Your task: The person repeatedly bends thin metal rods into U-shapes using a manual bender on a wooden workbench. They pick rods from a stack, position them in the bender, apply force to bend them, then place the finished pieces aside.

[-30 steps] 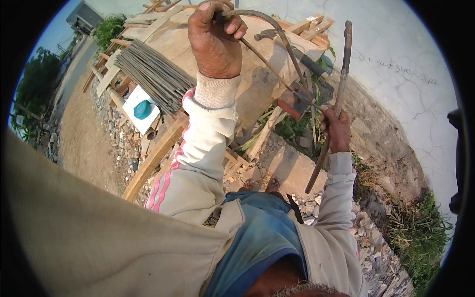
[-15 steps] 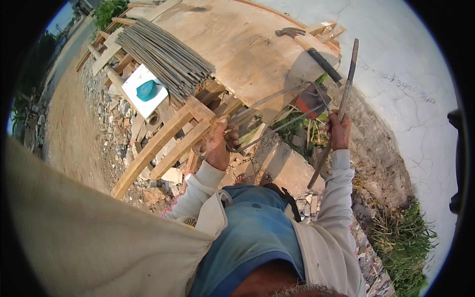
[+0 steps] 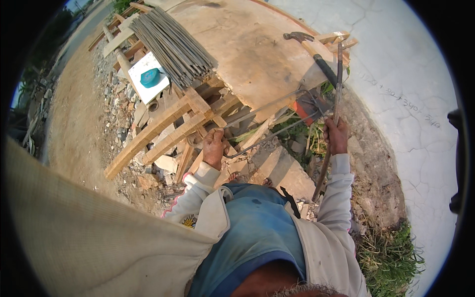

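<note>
I have the left hand (image 3: 214,148) curled round a rectangular grey metal loop (image 3: 262,109), the right hand (image 3: 336,134) gripping a brown metal bar (image 3: 338,99).

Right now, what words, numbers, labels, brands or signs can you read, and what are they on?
Wall: one slanting line of handwritten numbers and plus signs; I won't copy it out.
Teal case, on the white panel: any marks are too small to read.
Bar and wire: no writing I can see.
Nothing else readable shows.

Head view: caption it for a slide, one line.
Left hand holding a bent metal rod, right hand gripping a long bar, a hammer lying beyond.
</note>
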The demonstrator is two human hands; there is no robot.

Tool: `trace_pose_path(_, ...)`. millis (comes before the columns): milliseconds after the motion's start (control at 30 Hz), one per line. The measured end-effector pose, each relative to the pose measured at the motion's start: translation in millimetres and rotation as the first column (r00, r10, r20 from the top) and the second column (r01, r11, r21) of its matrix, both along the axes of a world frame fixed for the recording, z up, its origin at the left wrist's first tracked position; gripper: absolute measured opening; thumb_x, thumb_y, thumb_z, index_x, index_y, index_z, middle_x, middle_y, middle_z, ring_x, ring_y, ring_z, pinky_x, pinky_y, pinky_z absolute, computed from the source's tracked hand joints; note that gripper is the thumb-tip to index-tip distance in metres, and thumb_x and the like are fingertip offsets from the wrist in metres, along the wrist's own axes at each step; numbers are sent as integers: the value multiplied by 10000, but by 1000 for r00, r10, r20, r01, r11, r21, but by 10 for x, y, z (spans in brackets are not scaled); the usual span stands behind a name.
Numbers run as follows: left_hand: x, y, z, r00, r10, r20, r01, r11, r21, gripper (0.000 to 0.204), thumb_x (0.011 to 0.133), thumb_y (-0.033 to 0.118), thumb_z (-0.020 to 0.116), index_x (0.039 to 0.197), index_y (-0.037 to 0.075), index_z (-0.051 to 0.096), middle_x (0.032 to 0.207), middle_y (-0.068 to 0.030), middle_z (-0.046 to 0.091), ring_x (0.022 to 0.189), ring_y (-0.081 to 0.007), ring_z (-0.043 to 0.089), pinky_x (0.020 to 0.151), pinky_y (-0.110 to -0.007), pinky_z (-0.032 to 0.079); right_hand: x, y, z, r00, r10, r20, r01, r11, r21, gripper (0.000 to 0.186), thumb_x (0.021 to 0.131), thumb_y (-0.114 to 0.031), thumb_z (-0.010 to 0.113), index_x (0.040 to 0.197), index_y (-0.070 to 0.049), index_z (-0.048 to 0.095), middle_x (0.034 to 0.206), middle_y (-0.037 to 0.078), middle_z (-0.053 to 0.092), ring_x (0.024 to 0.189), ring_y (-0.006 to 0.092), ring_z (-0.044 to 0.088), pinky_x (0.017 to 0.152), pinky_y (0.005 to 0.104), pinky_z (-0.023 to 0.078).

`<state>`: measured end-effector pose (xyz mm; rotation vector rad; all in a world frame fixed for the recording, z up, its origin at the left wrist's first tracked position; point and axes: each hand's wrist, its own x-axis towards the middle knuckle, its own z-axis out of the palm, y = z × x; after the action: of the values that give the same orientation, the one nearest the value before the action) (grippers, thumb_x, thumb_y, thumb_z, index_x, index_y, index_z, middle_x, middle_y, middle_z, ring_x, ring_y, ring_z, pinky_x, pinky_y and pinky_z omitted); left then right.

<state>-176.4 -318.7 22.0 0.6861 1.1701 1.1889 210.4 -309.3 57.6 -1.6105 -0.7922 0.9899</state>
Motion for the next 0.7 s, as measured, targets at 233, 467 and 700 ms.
trace_pose_path(233, 117, -33, -37, 990, 138, -17, -138, 990, -2, 155, 1007, 224, 573, 967, 80, 615, 643, 65, 426, 515, -43, 354, 444, -227, 294, 73, 36, 12, 995, 96, -38, -96, 995, -2, 101, 936, -121, 618, 999, -49, 584, 659, 12, 572, 435, 78, 477, 368, 234, 336)
trace_pose_path(467, 100, 20, -152, 979, 202, -13, -202, 979, -16, 108, 988, 190, 599, 929, 102, 616, 592, 80, 402, 454, -46, 318, 411, -245, 241, 133, 49, 74, 981, 165, -101, -168, 985, -23, 87, 939, -132, 607, 962, -55, 574, 658, 12, 578, 438, 77, 483, 368, 230, 332)
trace_pose_path(700, 192, 30, -147, 949, 317, 0, -317, 948, -16, 95, 962, 161, 635, 916, 80, 654, 579, 63, 445, 429, -50, 338, 398, -245, 242, 227, 50, 122, 973, 225, -44, -227, 972, -55, 166, 948, -180, 630, 1007, -30, 595, 712, 28, 598, 455, 92, 492, 404, 256, 359)
